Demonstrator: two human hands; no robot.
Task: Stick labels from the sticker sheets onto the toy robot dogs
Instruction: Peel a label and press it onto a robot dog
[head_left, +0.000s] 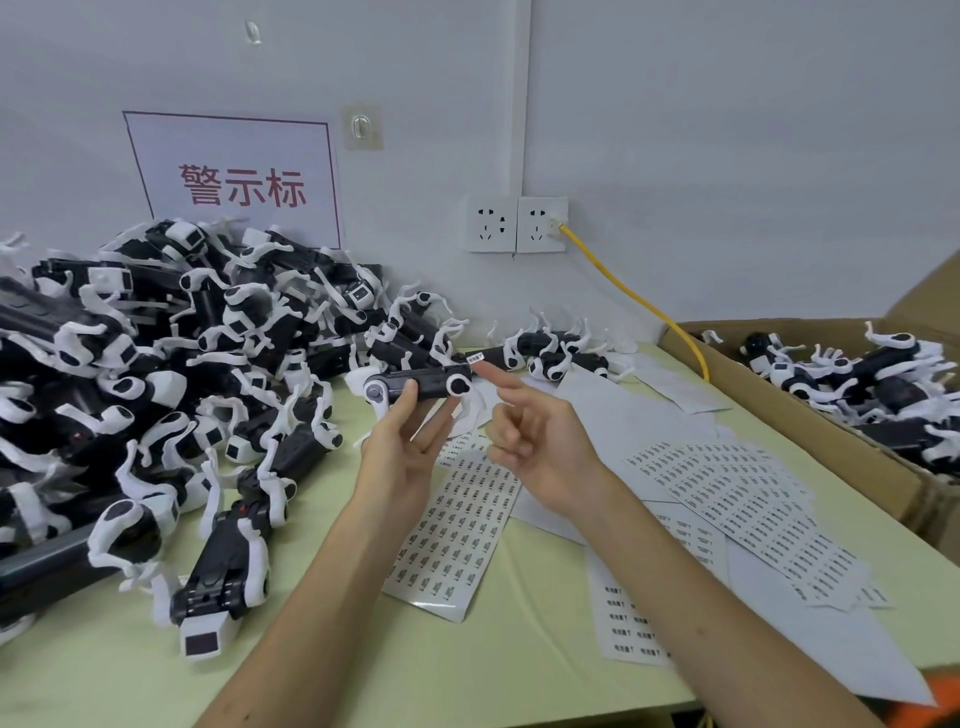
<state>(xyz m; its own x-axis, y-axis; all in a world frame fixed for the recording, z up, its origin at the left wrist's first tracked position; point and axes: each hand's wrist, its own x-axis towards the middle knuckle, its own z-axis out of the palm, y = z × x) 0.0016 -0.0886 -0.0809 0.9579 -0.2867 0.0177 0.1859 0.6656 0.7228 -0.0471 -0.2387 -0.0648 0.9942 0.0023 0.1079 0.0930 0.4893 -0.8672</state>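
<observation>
My left hand (400, 457) holds a black-and-white toy robot dog (426, 383) above the table, thumb on its near side and fingers underneath. My right hand (540, 441) is just right of it, index finger stretched toward the dog's right end and the other fingers curled. A small white label (475, 358) sits on that fingertip, close to the dog. Below my hands lies a sticker sheet (457, 530) with rows of small labels. A second sticker sheet (743, 499) lies to the right.
A big pile of toy dogs (156, 364) fills the left of the pale green table (332, 665). A cardboard box (779, 410) at the right holds more dogs. Blank backing papers (639, 415) lie behind the sheets. A yellow cable (634, 301) runs from the wall sockets (514, 223).
</observation>
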